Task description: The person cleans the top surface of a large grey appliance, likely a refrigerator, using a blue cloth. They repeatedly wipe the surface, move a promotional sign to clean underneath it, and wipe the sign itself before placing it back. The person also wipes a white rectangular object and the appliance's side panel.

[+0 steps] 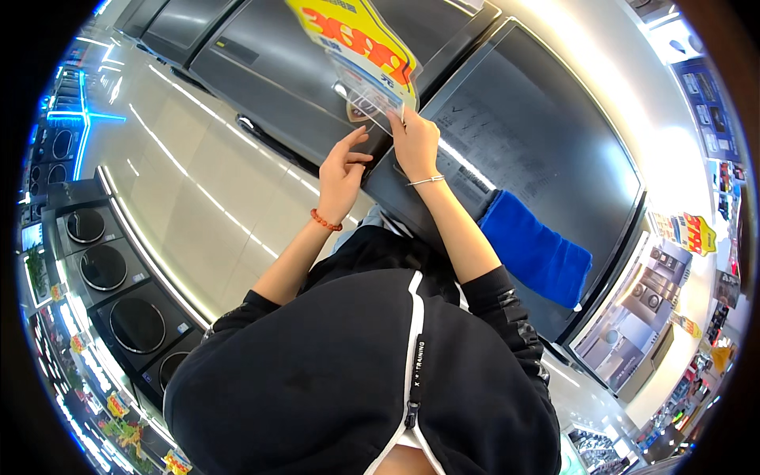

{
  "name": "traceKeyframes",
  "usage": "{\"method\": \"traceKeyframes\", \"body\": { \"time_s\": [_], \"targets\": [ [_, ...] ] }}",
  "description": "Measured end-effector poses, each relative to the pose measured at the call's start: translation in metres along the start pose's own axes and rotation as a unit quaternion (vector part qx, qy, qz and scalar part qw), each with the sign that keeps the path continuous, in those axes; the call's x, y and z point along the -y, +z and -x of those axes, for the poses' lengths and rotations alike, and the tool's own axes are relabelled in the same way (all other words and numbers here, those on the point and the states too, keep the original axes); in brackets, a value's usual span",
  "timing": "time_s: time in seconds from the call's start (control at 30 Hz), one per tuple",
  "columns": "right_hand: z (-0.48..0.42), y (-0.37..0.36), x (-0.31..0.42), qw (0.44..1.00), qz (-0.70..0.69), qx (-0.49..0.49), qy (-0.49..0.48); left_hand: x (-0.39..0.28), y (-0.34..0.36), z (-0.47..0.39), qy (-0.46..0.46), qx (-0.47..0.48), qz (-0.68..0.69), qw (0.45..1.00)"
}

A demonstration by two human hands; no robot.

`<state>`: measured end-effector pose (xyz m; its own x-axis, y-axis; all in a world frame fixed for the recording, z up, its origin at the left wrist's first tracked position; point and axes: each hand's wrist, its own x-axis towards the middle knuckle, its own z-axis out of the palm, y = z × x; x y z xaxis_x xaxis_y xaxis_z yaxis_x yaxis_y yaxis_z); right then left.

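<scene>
My right hand (417, 142) grips the lower corner of a price sign (368, 50), a yellow, red and white card with a clear plastic holder (362, 83) at its lower edge. To its left, my left hand (342, 172) is raised with curled, spread fingers and holds nothing. Behind the sign is the dark grey top of an appliance (285, 77) with a round badge (358, 111) on it. A folded blue cloth (534, 249) lies on the neighbouring dark appliance top (546, 124), beside my right forearm.
Front-loading machines with round dark doors (138, 325) stand in a row at the left, across a tiled floor (202, 160). At the right, another price sign (692, 233) and a picture board (635, 314) stand beyond the appliance edge. A pale lit wall runs behind.
</scene>
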<state>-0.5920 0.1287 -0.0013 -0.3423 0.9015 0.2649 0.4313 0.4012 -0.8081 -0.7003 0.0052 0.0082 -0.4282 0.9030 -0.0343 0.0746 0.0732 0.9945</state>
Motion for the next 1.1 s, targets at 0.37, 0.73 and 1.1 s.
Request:
{"method": "traceKeyframes", "body": {
  "time_s": [0.37, 0.73, 1.1],
  "targets": [
    [-0.034, -0.108, -0.057, 0.982, -0.038, -0.187, -0.008, -0.011, 0.029, -0.061, 0.125, 0.066, -0.06, 0.988],
    [-0.088, -0.224, -0.169, 0.976, -0.064, -0.198, 0.058, -0.027, 0.18, -0.249, 0.145, 0.175, -0.126, 0.966],
    [-0.165, -0.242, -0.226, 0.986, -0.037, -0.138, 0.09, -0.019, 0.239, -0.337, 0.222, 0.135, -0.22, 0.94]
  ]
}}
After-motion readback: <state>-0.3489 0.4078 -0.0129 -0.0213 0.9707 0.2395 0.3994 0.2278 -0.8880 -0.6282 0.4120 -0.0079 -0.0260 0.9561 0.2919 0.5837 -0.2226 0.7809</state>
